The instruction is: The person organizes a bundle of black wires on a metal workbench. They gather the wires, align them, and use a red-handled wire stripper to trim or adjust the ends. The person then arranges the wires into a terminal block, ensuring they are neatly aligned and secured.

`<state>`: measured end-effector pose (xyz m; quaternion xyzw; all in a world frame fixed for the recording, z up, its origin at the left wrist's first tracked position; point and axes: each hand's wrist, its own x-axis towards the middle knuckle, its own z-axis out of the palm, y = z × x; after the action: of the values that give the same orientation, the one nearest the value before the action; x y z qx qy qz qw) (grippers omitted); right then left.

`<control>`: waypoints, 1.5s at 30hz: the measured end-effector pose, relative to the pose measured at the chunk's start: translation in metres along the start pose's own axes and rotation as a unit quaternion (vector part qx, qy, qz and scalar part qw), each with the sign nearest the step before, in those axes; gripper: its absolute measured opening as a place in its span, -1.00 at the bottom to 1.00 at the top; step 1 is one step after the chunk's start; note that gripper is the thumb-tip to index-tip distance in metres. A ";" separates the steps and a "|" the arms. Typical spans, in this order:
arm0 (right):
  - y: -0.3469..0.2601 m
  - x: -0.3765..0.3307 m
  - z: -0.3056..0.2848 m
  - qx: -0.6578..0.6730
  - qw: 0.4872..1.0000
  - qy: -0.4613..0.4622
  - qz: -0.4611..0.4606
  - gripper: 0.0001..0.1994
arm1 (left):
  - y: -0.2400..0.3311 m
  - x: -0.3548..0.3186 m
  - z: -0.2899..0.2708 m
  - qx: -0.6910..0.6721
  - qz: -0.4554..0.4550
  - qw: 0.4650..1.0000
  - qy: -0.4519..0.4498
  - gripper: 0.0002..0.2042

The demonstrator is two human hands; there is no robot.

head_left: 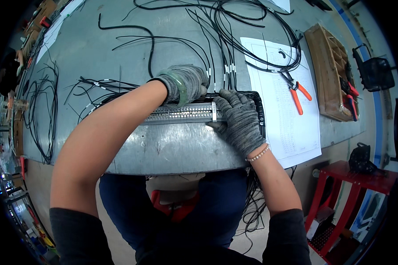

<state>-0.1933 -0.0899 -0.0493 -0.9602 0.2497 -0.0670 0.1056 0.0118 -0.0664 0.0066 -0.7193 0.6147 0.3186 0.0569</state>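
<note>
A terminal block strip with rows of metal contacts lies along the near edge of the metal table, a black wire bundle running along its far side and round its right end. My left hand, in a grey knit glove with a green band, is curled closed over the far side of the strip; its fingertips are hidden. My right hand, also gloved, spans the strip's right end, fingers on the far side and thumb at the near edge. Black wires with white marker sleeves fan out beyond both hands.
Orange-handled pliers lie on a printed paper sheet at the right. Beyond stands a wooden box with tools. Loose wire coils lie at the back, another wire bundle at the left. A red stand is off the table's right.
</note>
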 end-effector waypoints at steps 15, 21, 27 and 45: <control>-0.003 0.001 -0.007 0.025 1.000 -0.004 0.013 -0.39 | -0.001 -0.013 0.016 0.104 0.088 0.986 0.094 -0.79; 0.033 -0.040 -0.033 0.128 0.952 0.277 0.033 -0.49 | 0.001 -0.014 0.016 0.058 0.035 0.996 0.052 -0.85; 0.033 -0.082 -0.013 0.177 0.934 0.110 0.289 -0.52 | 0.005 -0.015 0.013 0.029 0.022 0.998 0.050 -0.85; 0.023 -0.076 0.004 0.191 0.908 0.239 0.288 -0.66 | -0.001 -0.012 0.026 0.016 0.031 0.994 0.104 -0.76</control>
<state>-0.2689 -0.0718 -0.0647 -0.7636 0.5153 -0.3073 0.2386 0.0019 -0.0439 -0.0078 -0.7284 0.6440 0.2340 -0.0053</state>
